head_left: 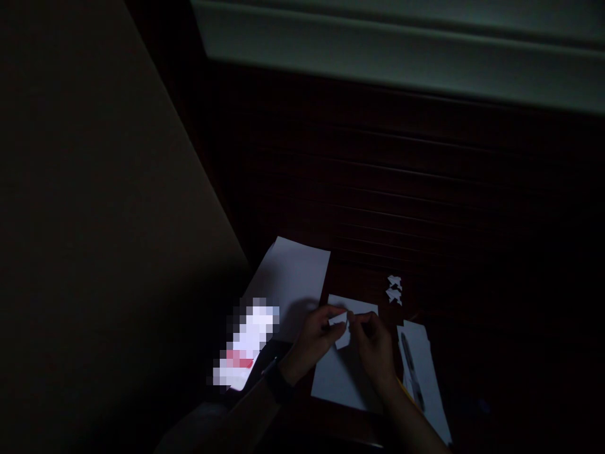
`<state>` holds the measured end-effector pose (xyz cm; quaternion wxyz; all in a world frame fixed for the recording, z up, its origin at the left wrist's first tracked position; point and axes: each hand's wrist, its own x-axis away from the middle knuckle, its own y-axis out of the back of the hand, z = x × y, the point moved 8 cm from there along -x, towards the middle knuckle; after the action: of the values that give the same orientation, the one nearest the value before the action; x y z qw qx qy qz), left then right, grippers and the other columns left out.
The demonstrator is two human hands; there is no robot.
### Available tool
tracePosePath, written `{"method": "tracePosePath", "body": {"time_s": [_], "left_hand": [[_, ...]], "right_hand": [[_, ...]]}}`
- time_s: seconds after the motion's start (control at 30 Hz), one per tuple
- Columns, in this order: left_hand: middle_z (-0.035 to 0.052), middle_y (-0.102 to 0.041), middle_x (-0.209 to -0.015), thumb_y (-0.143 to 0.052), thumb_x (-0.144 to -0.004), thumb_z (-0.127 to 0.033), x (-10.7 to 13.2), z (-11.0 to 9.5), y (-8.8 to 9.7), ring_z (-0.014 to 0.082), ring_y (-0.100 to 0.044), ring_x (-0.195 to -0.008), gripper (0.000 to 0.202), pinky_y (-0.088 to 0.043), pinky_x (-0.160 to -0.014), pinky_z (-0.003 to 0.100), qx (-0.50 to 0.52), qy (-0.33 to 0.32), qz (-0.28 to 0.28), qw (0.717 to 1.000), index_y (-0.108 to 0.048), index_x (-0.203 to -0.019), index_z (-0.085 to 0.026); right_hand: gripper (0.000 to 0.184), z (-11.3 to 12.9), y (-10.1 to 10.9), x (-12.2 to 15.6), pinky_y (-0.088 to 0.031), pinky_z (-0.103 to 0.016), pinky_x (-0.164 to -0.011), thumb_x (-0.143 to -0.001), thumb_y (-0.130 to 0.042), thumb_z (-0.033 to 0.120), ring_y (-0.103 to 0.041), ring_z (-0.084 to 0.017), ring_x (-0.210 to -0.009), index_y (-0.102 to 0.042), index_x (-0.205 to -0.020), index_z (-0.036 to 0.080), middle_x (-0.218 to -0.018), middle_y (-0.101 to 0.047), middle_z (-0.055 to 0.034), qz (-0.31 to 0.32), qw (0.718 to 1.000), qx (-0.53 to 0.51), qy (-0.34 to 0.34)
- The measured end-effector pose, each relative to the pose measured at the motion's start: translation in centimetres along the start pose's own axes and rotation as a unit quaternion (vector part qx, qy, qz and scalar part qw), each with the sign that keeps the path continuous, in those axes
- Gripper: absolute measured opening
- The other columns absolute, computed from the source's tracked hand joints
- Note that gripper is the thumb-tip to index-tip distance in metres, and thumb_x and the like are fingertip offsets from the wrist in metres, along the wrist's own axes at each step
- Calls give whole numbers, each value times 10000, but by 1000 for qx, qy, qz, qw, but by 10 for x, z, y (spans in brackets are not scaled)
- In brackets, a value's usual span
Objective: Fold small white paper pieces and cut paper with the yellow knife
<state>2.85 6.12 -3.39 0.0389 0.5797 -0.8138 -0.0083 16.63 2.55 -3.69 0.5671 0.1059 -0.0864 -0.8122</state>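
Observation:
The scene is very dark. Both my hands meet over a white sheet of paper (343, 378) on a dark table. My left hand (317, 334) and my right hand (373, 343) pinch a small white folded paper piece (341, 328) between their fingertips, fingers closed on it. My left wrist carries a dark watch band (276, 378).
A larger white sheet (290, 277) lies at the back left. A lit, blurred screen (248, 343) glows left of my hands. Several small white paper scraps (394, 290) lie at the back right. A dark pen-like tool (410, 369) rests on a paper strip at the right.

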Motion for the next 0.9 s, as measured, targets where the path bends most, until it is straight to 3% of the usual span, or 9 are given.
{"method": "tracePosePath", "body": {"time_s": [0.17,0.33,0.53,0.73,0.9], "left_hand": [[42,-626,-817,-679,-698,-249,-1,3,0,112,-510,-618,303,-386,-539,217,-11,-7,-5,1000,-661,-983,-145],[61,-651,-842,-695,-687,-255,-3,5,1,118,-531,-627,292,-399,-544,218,2,-14,-15,1000,-669,-953,-137],[73,-667,-871,-697,-681,-214,-3,1,4,148,-581,-698,270,-449,-614,242,26,-3,-30,999,-663,-935,-132],[80,-672,-923,-689,-690,-219,-1,3,3,181,-614,-775,267,-475,-648,259,30,-3,-35,999,-659,-944,-142],[82,-670,-911,-695,-688,-245,-1,8,5,176,-612,-735,294,-475,-620,257,4,-7,-47,999,-659,-959,-137]], "right_hand": [[212,-3,0,1,-417,-271,-629,-827,-551,366,-551,-163,-658,-570,-732,178,-676,-604,-8,-4,1000,0,-2],[218,-4,0,0,-433,-286,-648,-811,-573,371,-570,-174,-668,-586,-711,178,-665,-614,-10,1,1000,-26,-11],[166,-3,-2,0,-454,-309,-725,-763,-645,330,-601,-192,-771,-615,-826,179,-802,-662,-37,19,995,-101,-12],[147,-7,0,1,-451,-317,-711,-784,-618,325,-602,-196,-741,-618,-768,179,-754,-660,-38,16,996,-83,-19],[146,-8,0,0,-446,-313,-699,-775,-624,320,-602,-197,-731,-619,-745,177,-742,-660,-36,26,997,-74,-21]]}}
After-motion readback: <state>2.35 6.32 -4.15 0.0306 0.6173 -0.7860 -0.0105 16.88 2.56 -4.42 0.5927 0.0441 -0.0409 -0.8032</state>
